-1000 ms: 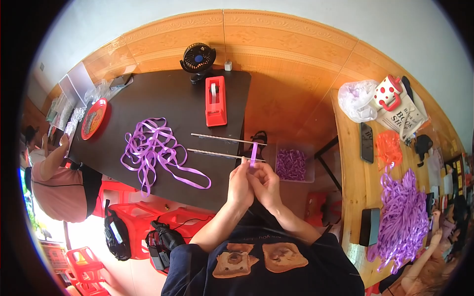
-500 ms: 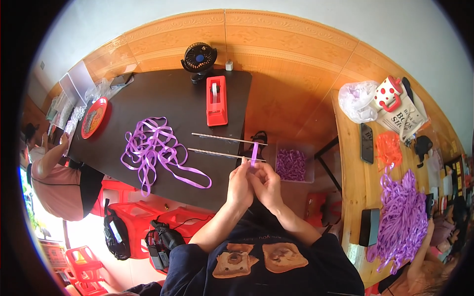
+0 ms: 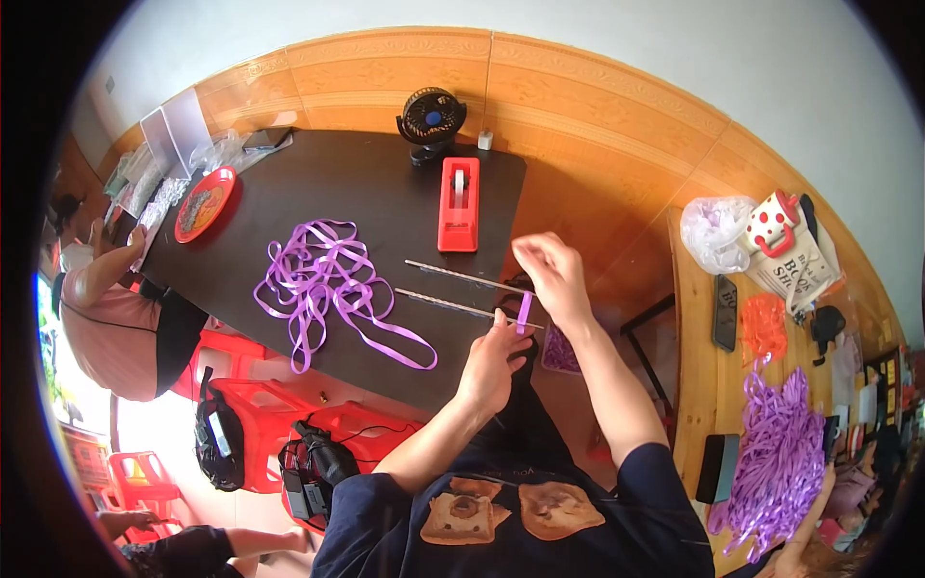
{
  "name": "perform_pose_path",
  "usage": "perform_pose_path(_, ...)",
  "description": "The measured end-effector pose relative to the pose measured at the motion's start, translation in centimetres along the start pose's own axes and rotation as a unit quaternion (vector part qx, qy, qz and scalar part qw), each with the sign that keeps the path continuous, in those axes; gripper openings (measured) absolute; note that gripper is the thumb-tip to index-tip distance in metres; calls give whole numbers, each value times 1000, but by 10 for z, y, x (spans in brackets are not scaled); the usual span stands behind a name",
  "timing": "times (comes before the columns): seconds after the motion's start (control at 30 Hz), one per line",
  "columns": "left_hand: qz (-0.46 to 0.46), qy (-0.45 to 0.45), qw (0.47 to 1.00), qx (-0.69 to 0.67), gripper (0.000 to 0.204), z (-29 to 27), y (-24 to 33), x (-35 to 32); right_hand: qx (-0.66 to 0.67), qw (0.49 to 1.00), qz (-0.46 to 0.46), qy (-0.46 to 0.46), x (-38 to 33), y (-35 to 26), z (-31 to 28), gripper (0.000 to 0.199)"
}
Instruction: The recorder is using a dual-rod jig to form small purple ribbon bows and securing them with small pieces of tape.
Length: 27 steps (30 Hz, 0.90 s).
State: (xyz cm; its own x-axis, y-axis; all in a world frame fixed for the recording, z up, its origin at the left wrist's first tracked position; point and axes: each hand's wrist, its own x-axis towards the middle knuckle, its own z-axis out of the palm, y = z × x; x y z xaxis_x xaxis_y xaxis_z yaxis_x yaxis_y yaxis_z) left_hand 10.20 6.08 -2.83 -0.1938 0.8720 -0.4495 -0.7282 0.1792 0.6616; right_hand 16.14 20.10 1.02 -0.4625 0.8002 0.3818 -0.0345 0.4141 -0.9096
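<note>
The room is lined with honey-coloured wood panelling under a pale wall, and a dark worktop (image 3: pixel 318 207) runs out from it. Largest on the worktop is a loose tangle of purple ribbon (image 3: pixel 323 284) near the middle, one tail trailing to the near edge. Behind it, toward the far right corner, lies a red tape dispenser (image 3: pixel 459 204), with a small black fan (image 3: pixel 431 118) at the far edge. Two thin metal rods (image 3: pixel 453 291) lie side by side close to the near right corner.

The left hand (image 3: pixel 491 361) pinches a short purple ribbon strip (image 3: pixel 523 313) upright just over the near rod, right at the worktop's near right edge. The right hand (image 3: pixel 551 272) is lifted above the rods toward the dispenser, fingers loosely curled; whether it grips anything I cannot tell. It looks like the strip is being shaped and wants a piece of tape; a clean reach to the dispenser seems called for, and the rods lie across that path.

A red plate (image 3: pixel 204 202) sits at the far left corner. A side bench (image 3: pixel 696 405) to the right carries a heap of purple ribbon pieces (image 3: pixel 780 462). Another person sits at the left end.
</note>
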Motion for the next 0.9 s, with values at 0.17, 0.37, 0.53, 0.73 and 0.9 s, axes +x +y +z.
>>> perform_pose_path(0.17,-15,-7,1000,2,61,-3,2,1,19,987,135,-86,66,18,47,30)
perform_pose_path(0.37,-28,9,999,-20,62,-2,0,5,59,979,192,-12,80,43,82,26)
perform_pose_path(0.53,-33,13,999,-40,59,-3,0,5,177,962,205,26,76,28,89,16)
perform_pose_path(0.73,-38,-23,999,-31,51,-5,3,3,202,959,201,15,54,-6,89,13)
perform_pose_path(0.9,-11,-31,999,-35,43,-2,1,-1,-11,994,55,93,29,27,95,18)
